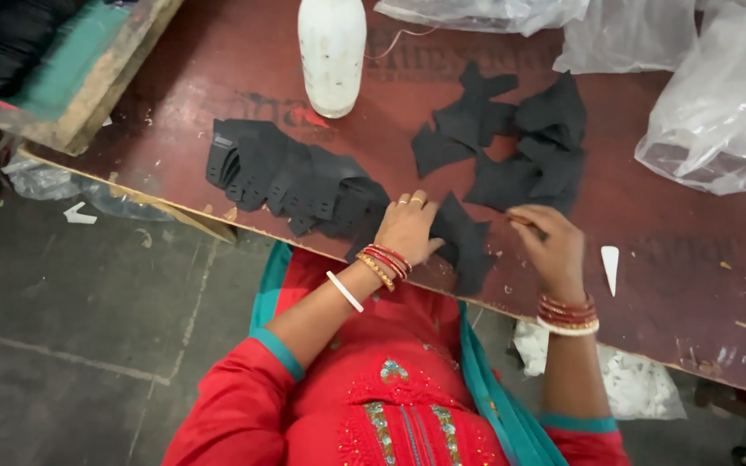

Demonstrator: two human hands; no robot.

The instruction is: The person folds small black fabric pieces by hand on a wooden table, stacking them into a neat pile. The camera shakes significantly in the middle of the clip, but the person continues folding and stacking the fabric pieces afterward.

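My left hand (407, 226) lies flat, fingers down, on a black cut fabric piece (465, 242) at the near edge of the dark red table (666, 250). My right hand (553, 246) is closed on a small thin tool whose tip touches that same piece from the right. To the left, a row of overlapping black pieces (287, 179) is fanned out along the table edge. Beyond my hands lies a loose heap of black pieces (520, 142).
A white plastic bottle (331, 52) stands at the back of the table. Clear plastic bags (718, 112) sit at the back right. A small white pointed scrap (610, 266) lies to the right of my right hand. A wooden bench (79, 78) stands at the left.
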